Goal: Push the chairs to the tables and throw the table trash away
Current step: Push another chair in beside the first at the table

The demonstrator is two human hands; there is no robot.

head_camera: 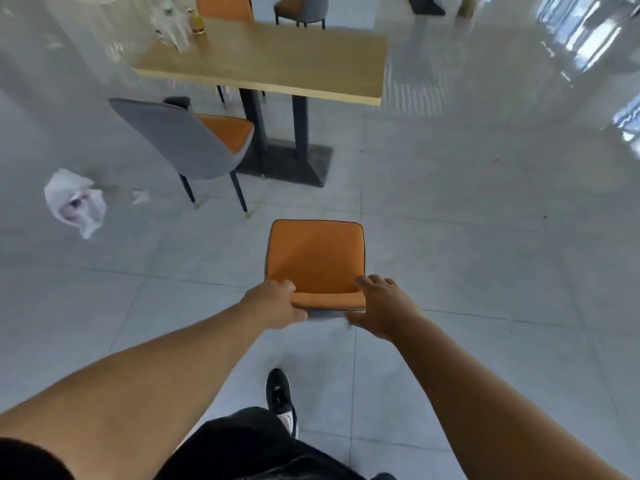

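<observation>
Both hands are gripping the top edge of a chair's backrest. The left hand (277, 303) is closing around the left corner of the near chair (315, 258), fingers curled over the orange front, thumb behind. The right hand (379, 306) is holding the right corner, fingers spread across the top edge, thumb reaching under the grey back. The chair is standing on open floor (485, 237), well apart from the table (277, 60), its seat facing the table's near right side.

Bare tile is lying between the seat's front edge and the table base (294, 164), with nothing in the way. To the right, the floor is running wide open.

A second chair (187, 143) is sitting at the table's near left side, angled, seat partly under the tabletop edge. Trash is lying on the floor left of it: a crumpled white bag (74, 202) and a small paper scrap (141, 196) just beside. Bottles (197, 24) and clear plastic are standing at the table's far left corner; details are blurred.

One black shoe (278, 393) is stepping forward behind the chair.
</observation>
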